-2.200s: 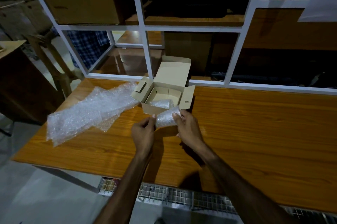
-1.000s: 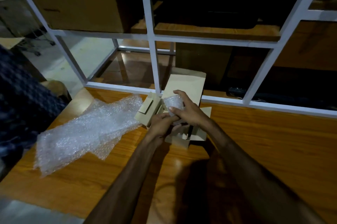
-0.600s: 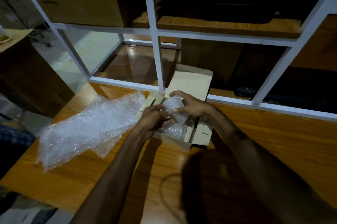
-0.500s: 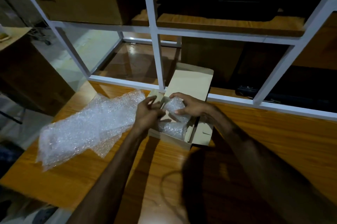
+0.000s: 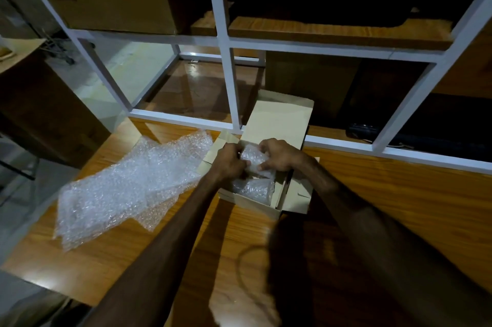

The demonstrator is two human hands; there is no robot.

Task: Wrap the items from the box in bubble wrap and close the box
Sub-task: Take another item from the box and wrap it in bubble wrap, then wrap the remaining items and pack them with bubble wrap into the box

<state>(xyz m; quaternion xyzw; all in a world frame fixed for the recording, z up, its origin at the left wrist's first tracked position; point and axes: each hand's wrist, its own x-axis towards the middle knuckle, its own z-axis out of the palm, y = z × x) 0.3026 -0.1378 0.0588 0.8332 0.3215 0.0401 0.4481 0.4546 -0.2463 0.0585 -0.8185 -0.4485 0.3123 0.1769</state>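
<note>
Both hands [image 5: 255,159] grip bundle [image 5: 253,157] inside box [image 5: 269,209].

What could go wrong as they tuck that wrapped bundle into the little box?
The second bundle, held by both hands, may not fit beside the first bundle in the small box. The lid might then not close. Dim light hides the fit.

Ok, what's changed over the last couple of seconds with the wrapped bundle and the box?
The wrapped bundle, held in front of the box before, has been carried up over it and is now being lowered in behind the wrapped item already inside. The left hand and right hand kept hold throughout. The loose bubble wrap and the open lid stayed as they were.
</note>
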